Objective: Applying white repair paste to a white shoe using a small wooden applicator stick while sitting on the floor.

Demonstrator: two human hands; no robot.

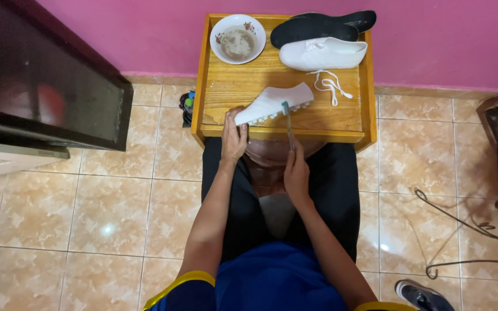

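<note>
White shoe (272, 103) lies tipped on its side at the near edge of the wooden surface (226, 86), sole turned toward the person, toe pointing away to the right. Left hand (233, 137) closes its grip on the heel end, pinning the shoe against the wood. Right hand (297, 175) wraps its grip around the handle of a toothbrush (287, 124), whose head touches the sole near the middle. The shoe looks light and soft in the upper, stiffer along the sole, so the heel and the sole edge are likely the firmest places to take hold; if the upper is wet it may be slippery, though the view is too small to tell.

Just beyond, loose white laces (331, 86) lie on the wood, and behind them the second white shoe (323, 53) rests on its side with two dark insoles (318, 26) stacked against the back edge. A white bowl (237, 38) with a flowered rim sits at the far left corner, holding cloudy liquid. The surface stands against a pink wall (433, 40) over a tiled floor (110, 213); a dark cabinet (41, 75) is to the left and a grey shoe (419, 295) shows at the lower right.
</note>
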